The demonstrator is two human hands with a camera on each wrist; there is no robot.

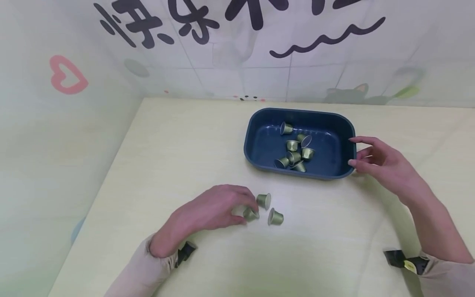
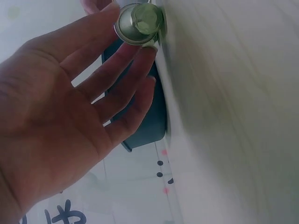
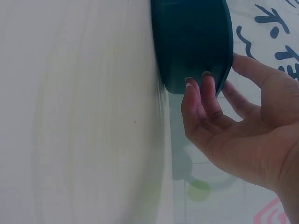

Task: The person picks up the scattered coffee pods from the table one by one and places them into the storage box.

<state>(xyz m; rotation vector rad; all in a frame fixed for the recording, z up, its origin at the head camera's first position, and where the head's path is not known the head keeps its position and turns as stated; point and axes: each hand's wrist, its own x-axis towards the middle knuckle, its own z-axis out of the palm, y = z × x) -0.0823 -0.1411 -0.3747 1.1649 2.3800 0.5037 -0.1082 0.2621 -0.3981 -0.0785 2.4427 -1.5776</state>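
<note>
My left hand (image 1: 217,206) is at a small green coffee capsule (image 1: 250,214) on the table, thumb and fingertips on either side of it. In the left wrist view the capsule (image 2: 145,19) sits between the fingertips, its round end toward the camera. Two more capsules lie just right of that hand, one upper (image 1: 263,201) and one lower (image 1: 276,217). A dark blue rectangular bin (image 1: 256,163) stands behind them with several capsules (image 1: 292,146) lying loose inside. My right hand (image 1: 389,165) grips the bin's right end, some fingertips over the rim and others against the outer wall (image 3: 194,46).
The pale wood-grain table (image 1: 178,144) meets a printed wall covering (image 1: 230,78) behind the bin. Another covered wall (image 1: 74,136) runs along the left side. Black straps sit at both wrists.
</note>
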